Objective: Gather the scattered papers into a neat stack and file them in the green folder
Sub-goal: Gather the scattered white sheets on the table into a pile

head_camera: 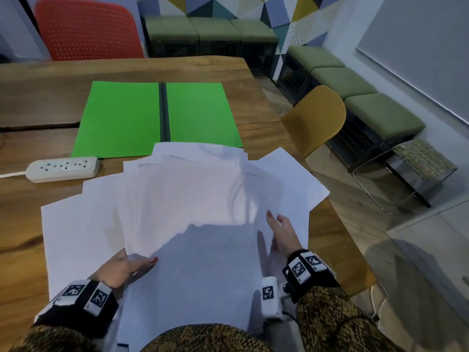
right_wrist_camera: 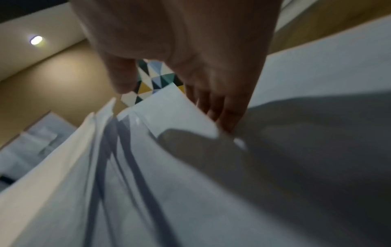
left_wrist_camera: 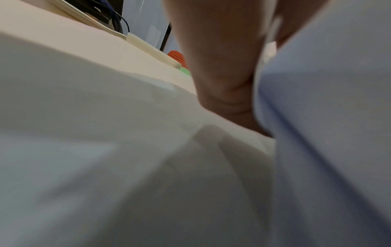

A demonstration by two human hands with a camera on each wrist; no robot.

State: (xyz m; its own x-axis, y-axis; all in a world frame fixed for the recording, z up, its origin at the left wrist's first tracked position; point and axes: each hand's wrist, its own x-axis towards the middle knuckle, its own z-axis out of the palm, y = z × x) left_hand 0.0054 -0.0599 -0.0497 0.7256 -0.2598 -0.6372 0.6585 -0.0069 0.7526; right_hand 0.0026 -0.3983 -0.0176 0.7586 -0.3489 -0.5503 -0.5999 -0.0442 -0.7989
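Note:
The green folder [head_camera: 121, 118] lies open and flat on the wooden table [head_camera: 38, 97], just beyond the white papers [head_camera: 203, 199]. Several sheets fan out loosely in front of me, and some still lie flat at the left [head_camera: 66, 224]. My left hand [head_camera: 134, 265] grips the left edge of a raised bunch, thumb on top and fingers hidden beneath. In the left wrist view the left hand [left_wrist_camera: 222, 66] presses against that bunch [left_wrist_camera: 328, 117]. My right hand [head_camera: 279, 229] lies along the bunch's right edge. Its straight fingers [right_wrist_camera: 224, 107] slip behind the top sheets [right_wrist_camera: 180, 108], with the thumb [right_wrist_camera: 122, 75] held apart.
A white power strip [head_camera: 63, 167] sits left of the papers, close to the folder's near corner. An orange chair [head_camera: 86, 31] stands beyond the table and a yellow chair [head_camera: 317, 118] at its right side. Green benches [head_camera: 355, 82] line the walls.

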